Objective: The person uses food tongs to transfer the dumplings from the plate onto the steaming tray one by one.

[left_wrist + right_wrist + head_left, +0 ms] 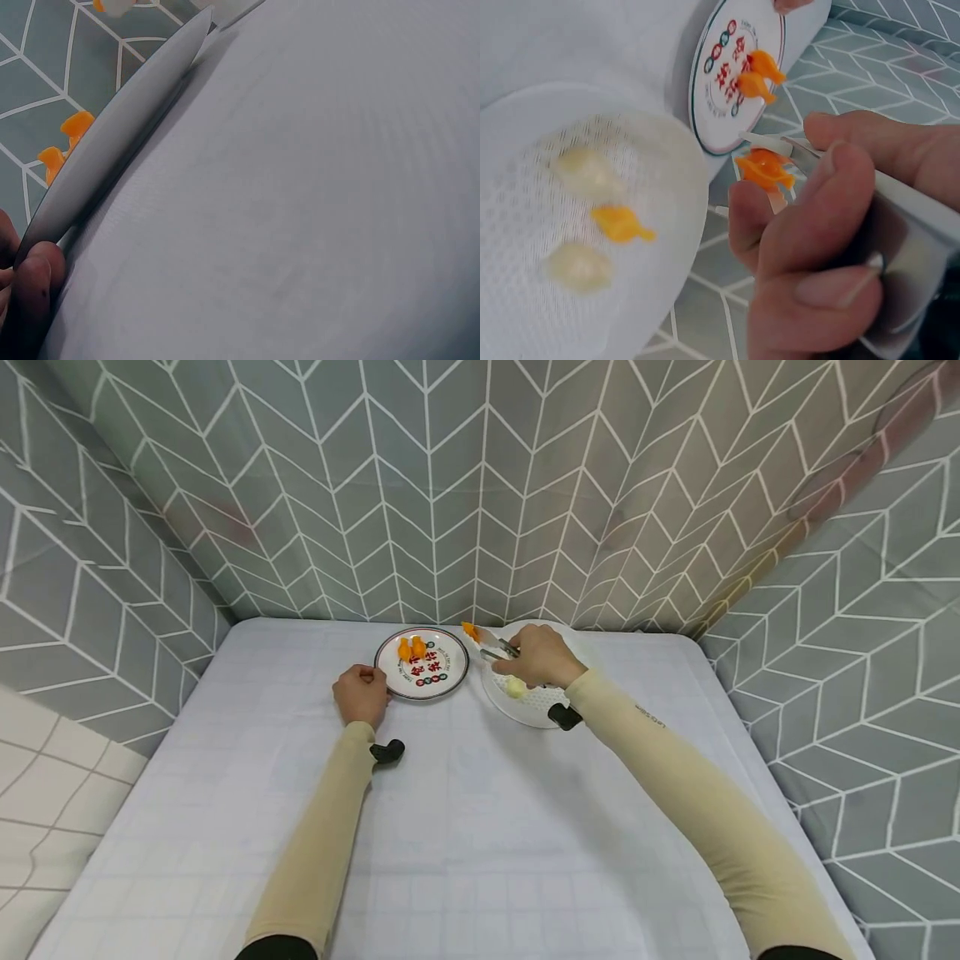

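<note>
My left hand (362, 695) pinches the near left rim of a round white plate (457, 662) with a dark edge and red printing. Two orange fish-shaped pieces (412, 648) lie on this plate; the left wrist view shows it edge-on. Metal tongs (915, 199) are gripped in my right hand (543, 656). An orange fish-shaped piece (765, 171) is at the tongs' tips, between the plate and a white perforated basket (686, 161). Inside the basket, the right wrist view shows two pale yellowish pieces (580, 266) and an orange piece (621, 223).
A white cloth (450, 827) covers the table, and both dishes stand near its far edge. Grey curtains with a white zigzag pattern (450, 485) rise behind the table and along its sides. White floor tiles (52, 785) show at the lower left.
</note>
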A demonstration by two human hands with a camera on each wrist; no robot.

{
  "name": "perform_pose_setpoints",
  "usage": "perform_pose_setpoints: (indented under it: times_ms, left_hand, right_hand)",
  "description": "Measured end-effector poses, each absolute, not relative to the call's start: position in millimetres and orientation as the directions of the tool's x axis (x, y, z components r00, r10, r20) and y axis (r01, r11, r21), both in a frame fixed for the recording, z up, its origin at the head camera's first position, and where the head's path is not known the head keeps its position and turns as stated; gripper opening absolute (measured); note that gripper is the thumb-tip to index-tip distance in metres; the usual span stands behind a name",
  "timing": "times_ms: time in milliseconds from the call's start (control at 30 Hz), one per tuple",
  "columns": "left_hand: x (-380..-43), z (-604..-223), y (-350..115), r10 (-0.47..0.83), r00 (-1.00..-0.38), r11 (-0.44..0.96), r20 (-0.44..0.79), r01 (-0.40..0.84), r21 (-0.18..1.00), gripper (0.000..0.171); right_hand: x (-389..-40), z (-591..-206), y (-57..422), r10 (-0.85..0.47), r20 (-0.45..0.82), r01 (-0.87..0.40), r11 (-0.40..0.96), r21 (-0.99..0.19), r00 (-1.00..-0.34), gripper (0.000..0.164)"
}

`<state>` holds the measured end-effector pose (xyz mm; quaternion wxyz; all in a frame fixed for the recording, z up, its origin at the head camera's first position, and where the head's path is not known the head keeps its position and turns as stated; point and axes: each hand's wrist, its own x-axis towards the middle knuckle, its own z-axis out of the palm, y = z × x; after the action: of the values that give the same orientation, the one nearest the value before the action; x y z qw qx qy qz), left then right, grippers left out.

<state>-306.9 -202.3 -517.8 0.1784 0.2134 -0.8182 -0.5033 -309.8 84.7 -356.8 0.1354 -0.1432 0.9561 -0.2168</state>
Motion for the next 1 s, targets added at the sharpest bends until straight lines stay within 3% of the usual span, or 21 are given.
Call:
perform_pose_setpoints:
  times_ms: [133,400,633,800,1000]
  left_hand:
    - [-306,-517,-204,-0.528,-0.847,0.395,0.067,-0.175,0.902,0.022]
    - [-307,-517,-206,-0.521,-0.85,0.391,0.081,-0.153,0.908,0.023]
    - [-307,-517,-204,-0.511,-0.855,0.402,0.088,-0.147,0.904,0.023]
    - [-310,-519,-205,-0.512,-0.854,0.412,0.097,-0.145,0.9,0.024]
    - [-310,-519,-205,-0.518,-0.852,0.404,0.076,-0.165,0.9,0.025]
  right_hand:
    - [-306,-347,98,-0.345,-0.189,-0.242,0.875,-0.42,-0.92,0.035]
    - [-296,-334,126,-0.304,-0.208,-0.205,0.896,-0.394,-0.93,0.032]
    - [-283,-326,154,-0.288,-0.233,-0.199,0.918,-0.343,-0.929,0.043]
    - [-272,-327,170,-0.286,-0.258,-0.188,0.919,-0.348,-0.923,0.029]
    - [-265,-336,185,-0.29,-0.311,-0.186,0.928,-0.323,-0.905,0.027]
